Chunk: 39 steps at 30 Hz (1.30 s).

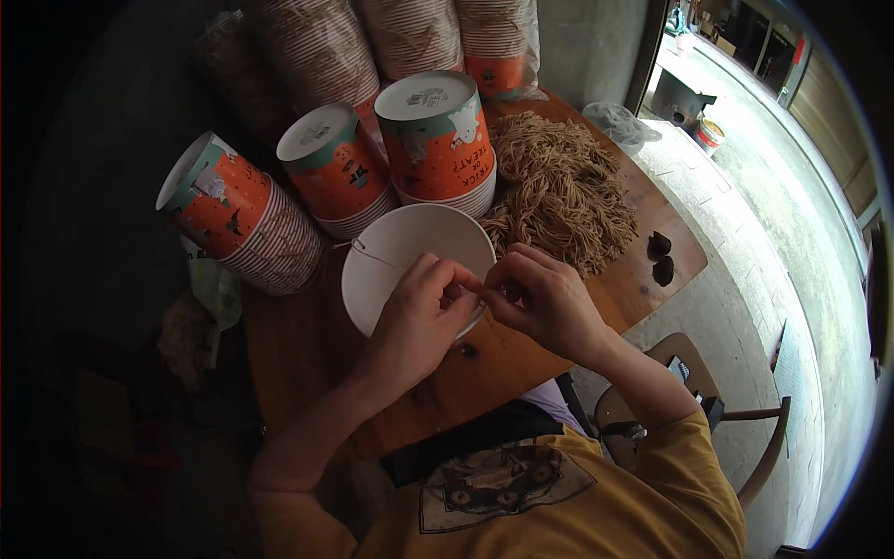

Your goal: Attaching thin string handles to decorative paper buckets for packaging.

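Observation:
A white-lined paper bucket (396,228) stands mouth up at the near edge of the wooden table, in front of me. From a small knot at its left rim, a thin tan cord (374,254) runs across the opening toward my left hand (424,303). My right hand (545,293) meets it at the bucket's right rim. Both hands are closed, with thumbs and forefingers pinched tip to tip. The fingers hide what lies between them, though the cord leads into the left hand. Just beyond my right hand lies a large heap of tan cords (568,186).
Upside-down stacks of orange and green printed buckets (433,140) stand behind the open one. Plastic-wrapped stacks (317,47) rise at the back. Two small dark objects (660,258) lie on the table's right side. A chair (684,363) holding a phone (679,371) stands at the right.

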Motion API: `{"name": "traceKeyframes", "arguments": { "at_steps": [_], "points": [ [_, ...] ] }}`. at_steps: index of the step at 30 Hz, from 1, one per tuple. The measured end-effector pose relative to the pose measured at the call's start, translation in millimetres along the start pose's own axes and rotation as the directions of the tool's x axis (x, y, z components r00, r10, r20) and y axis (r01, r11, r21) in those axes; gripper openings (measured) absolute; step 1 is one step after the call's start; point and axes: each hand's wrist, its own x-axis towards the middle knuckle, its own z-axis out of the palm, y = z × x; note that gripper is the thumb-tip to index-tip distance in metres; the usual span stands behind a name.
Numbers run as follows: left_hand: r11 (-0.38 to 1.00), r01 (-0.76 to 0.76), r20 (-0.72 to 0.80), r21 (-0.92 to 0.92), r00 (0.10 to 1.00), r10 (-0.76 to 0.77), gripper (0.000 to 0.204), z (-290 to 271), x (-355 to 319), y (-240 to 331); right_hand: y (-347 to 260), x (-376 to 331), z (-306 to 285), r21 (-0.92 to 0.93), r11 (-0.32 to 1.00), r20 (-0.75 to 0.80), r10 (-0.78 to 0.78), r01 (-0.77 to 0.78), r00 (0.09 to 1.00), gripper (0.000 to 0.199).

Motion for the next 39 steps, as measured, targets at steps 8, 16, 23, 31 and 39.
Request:
{"name": "traceKeyframes", "arguments": {
  "at_steps": [8,16,23,31,39],
  "points": [
    [0.988,-0.116,-0.090,0.098,0.988,0.125,0.010,9.9,-2.6,-3.9,-3.8,-4.1,-1.7,-0.027,1.000,-0.024,-0.011,0.011,1.000,0.012],
    [0.981,-0.196,-0.140,-0.012,0.971,0.192,0.013,21.7,-2.3,-5.0,-5.0,-15.7,1.7,0.021,0.999,-0.079,0.044,-0.043,0.996,0.011],
    [0.960,-0.071,-0.038,-0.270,0.997,0.062,0.014,14.1,7.8,-0.6,9.9,-19.8,5.8,0.138,0.984,-0.136,0.134,-0.115,0.982,0.012],
    [0.801,0.227,0.166,-0.554,0.973,-0.160,0.026,3.5,14.7,0.1,9.3,-22.5,15.6,0.329,0.919,-0.132,0.274,-0.218,0.953,0.011],
    [0.778,0.279,0.191,-0.563,0.960,-0.205,0.027,3.5,14.8,2.5,10.5,-23.0,20.1,0.369,0.910,-0.157,0.262,-0.190,0.952,0.011]
  ]
}}
